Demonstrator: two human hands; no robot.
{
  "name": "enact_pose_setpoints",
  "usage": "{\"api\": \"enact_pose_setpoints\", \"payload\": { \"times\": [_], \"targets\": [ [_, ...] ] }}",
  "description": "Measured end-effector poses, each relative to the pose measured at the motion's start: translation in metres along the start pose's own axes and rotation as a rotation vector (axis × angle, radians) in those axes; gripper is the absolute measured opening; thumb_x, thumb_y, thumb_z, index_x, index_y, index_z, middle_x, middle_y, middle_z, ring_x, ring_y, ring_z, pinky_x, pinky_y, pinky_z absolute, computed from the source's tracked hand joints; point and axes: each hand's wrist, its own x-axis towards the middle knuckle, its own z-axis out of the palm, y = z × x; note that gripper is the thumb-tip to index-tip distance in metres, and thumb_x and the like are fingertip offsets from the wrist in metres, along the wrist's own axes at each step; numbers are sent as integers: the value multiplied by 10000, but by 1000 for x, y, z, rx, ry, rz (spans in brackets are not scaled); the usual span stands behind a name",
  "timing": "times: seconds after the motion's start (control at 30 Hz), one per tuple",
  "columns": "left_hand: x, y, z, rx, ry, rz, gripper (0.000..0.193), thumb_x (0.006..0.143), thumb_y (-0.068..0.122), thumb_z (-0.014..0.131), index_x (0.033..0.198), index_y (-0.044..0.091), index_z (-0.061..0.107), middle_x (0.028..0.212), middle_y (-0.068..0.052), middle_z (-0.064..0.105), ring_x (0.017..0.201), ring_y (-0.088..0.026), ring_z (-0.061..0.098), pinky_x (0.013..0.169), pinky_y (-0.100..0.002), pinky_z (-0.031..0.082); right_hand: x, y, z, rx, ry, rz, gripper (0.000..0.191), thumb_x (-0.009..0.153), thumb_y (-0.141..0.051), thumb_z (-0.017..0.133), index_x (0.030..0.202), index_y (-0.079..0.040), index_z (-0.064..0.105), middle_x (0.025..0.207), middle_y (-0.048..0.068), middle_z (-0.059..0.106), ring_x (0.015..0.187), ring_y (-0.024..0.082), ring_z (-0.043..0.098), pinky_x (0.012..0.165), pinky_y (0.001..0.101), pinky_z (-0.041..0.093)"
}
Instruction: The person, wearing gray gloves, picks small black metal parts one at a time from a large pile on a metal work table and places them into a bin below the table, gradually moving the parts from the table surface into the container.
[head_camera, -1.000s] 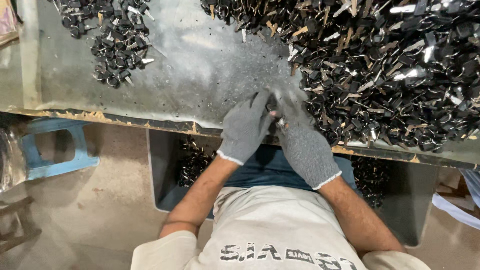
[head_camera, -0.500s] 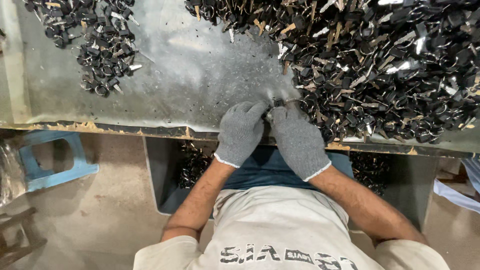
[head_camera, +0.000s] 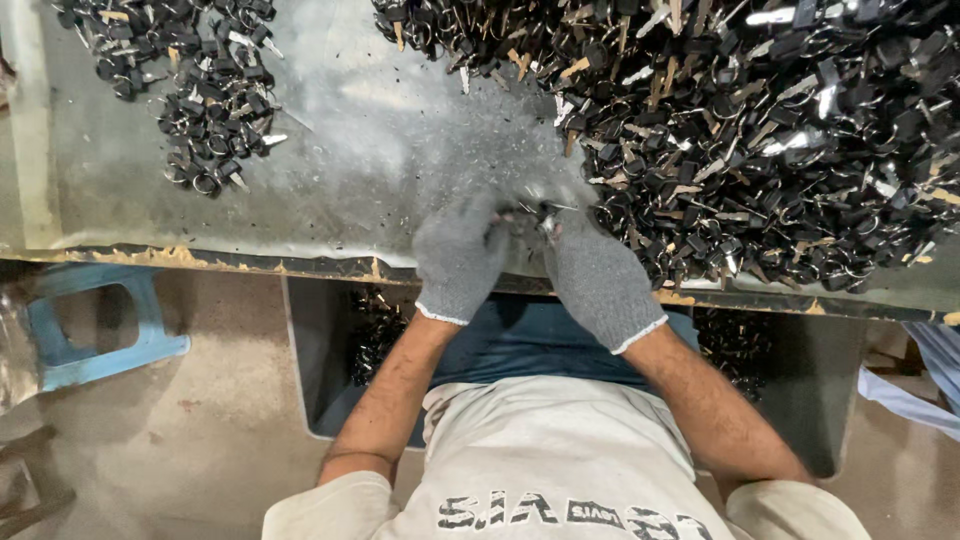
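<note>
— Standing at the bench edge, what do you make of the hands?

— Both wear grey knit gloves. The left hand (head_camera: 460, 258) and the right hand (head_camera: 592, 275) are pressed close together over the near edge of the metal table (head_camera: 400, 150), fingertips meeting around a small metal piece (head_camera: 545, 213). It looks like one of the keys, though it is blurred and I cannot make out its shape.

— Are they gripping it?

— Both hands are curled in tight, fingers closed toward each other with the piece pinched between them. Which hand carries more of the hold, I cannot tell.

— Where does it sit against everything else?

— Just above the table's front rim, right at the near fringe of the big heap of black-headed keys (head_camera: 760, 130) that fills the right side of the tabletop. The right hand's knuckles are almost touching that heap.

— Anything on the other side?

— A smaller pile of keys (head_camera: 190, 80) lies at the far left, well apart from the hands, with bare, dusty sheet metal between. Under the table a dark bin (head_camera: 310, 380) holds more dark parts, and a blue plastic stool (head_camera: 100, 330) stands on the floor at the left.
</note>
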Motion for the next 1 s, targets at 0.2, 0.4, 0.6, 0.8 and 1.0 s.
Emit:
{"api": "enact_pose_setpoints", "payload": {
  "times": [0.2, 0.4, 0.6, 0.8, 1.0],
  "targets": [
    [39, 17, 22, -7, 211, 133, 226, 901, 167, 748, 1105, 137, 656, 1022, -76, 719, 911, -257, 703, 847, -432, 531, -3, -1, 11, -276, 48, 45, 375, 929, -211, 650, 1182, 55, 572, 1276, 310, 614, 821, 439, 715, 659, 496, 602],
    [78, 35, 46, -85, -19, 109, 502, 876, 137, 709, 1349, 73, 553, 1060, -171, 680, 882, -363, 688, 729, -464, 551, -15, 2, 0, -98, 22, -16, 292, 947, -211, 663, 1125, 7, 585, 1052, 264, 677, 870, 427, 708, 705, 516, 590],
    [20, 15, 23, -210, -210, 146, 347, 864, 114, 709, 1210, 117, 699, 1015, -137, 711, 957, -371, 684, 829, -484, 533, -11, 4, -12, -36, -92, 211, 378, 1008, -235, 604, 1269, 33, 551, 941, 235, 697, 831, 401, 722, 695, 496, 594],
    [8, -2, 14, -133, -154, 85, 287, 837, 149, 718, 1119, 95, 710, 1000, -128, 723, 972, -351, 688, 874, -482, 534, -9, -7, -8, -58, 148, -174, 299, 983, -172, 617, 1251, -53, 560, 1053, 271, 715, 815, 419, 724, 618, 493, 582],
    [13, -2, 13, -66, -336, 52, 247, 820, 155, 710, 1058, 92, 730, 962, -137, 718, 952, -360, 686, 837, -493, 530, 9, 4, -21, 112, -108, 56, 542, 961, -254, 636, 1392, 24, 458, 815, 285, 693, 758, 462, 695, 628, 549, 560]
  ]
}}
